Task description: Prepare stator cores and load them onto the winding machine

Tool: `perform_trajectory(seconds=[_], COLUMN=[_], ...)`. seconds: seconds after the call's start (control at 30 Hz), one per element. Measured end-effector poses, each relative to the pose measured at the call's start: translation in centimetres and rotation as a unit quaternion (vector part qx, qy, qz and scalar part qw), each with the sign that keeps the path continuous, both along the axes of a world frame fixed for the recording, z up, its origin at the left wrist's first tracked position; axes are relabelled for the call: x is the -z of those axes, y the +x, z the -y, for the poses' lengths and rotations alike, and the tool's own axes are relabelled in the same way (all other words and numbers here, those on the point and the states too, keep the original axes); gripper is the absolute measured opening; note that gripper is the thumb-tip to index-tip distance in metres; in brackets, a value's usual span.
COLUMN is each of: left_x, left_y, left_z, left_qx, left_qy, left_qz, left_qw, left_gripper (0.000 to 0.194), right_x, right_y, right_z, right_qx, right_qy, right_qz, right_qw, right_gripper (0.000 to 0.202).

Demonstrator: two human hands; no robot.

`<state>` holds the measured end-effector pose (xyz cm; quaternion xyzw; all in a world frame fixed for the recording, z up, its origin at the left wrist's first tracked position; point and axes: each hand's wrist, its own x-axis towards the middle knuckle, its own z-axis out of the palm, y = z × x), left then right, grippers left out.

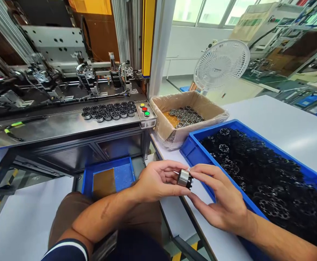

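A small silver metal ring with a black toothed part [184,178] is held between both hands, in front of the blue bin. My left hand [160,181] has its thumb and fingers round the silver side. On the black toothed side, the fingertips of my right hand [219,199] touch the part. Black round parts fill the blue bin [213,159] at the right. Several assembled black and silver rings [109,110] stand in rows on the machine's metal ledge [57,127].
A cardboard box [161,123] lined with plastic holds more metal rings. Behind it stands a white fan [221,65]. Buttons [144,109] sit at the ledge's right end, below the machine's fixtures [89,74]. A blue tray [124,175] lies low beneath the machine.
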<state>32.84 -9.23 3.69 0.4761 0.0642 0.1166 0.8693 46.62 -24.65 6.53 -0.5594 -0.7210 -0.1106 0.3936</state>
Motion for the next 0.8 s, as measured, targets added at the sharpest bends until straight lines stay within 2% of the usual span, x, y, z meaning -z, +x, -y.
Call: perform_trajectory(seconds=[0.33, 0.47, 0.53, 0.6, 0.63, 0.67, 0.7, 0.8], left_x=[0.4, 0.4, 0.4, 0.3, 0.4, 0.4, 0.5, 0.6], left_y=[0.1, -0.3, -0.5, -0.7, -0.7, -0.7, -0.7, -0.5], left_z=[-0.2, 0.3, 0.3, 0.0, -0.2, -0.5, -0.8, -1.5], left_qx=[0.011, -0.019, -0.037, -0.048, -0.051, -0.050, -0.049, -0.051], left_qy=[0.012, 0.085, 0.152, 0.211, 0.229, 0.237, 0.239, 0.228], left_qz=[-0.026, 0.001, 0.011, 0.012, 0.011, 0.007, -0.002, -0.048], left_qw=[1.000, 0.996, 0.988, 0.976, 0.972, 0.970, 0.970, 0.971], left_gripper=[0.062, 0.056, 0.046, 0.039, 0.036, 0.035, 0.033, 0.035], right_x=[0.5, 0.7, 0.7, 0.8, 0.9, 1.3, 1.8, 4.0], right_y=[0.5, 0.3, 1.7, 4.9, 7.2, 9.6, 12.1, 18.4], right_z=[-0.3, -0.7, -1.2, -1.4, -1.3, -1.1, -0.8, 0.5], right_qx=[0.009, -0.005, 0.000, 0.080, 0.154, 0.255, 0.310, 0.384], right_qy=[0.035, 0.064, 0.066, 0.018, -0.025, -0.089, -0.122, -0.203], right_qz=[0.082, 0.092, 0.099, 0.092, 0.077, 0.062, 0.049, 0.032], right_qw=[0.996, 0.994, 0.993, 0.992, 0.985, 0.961, 0.941, 0.900], right_gripper=[0.041, 0.036, 0.035, 0.041, 0.044, 0.041, 0.037, 0.017])
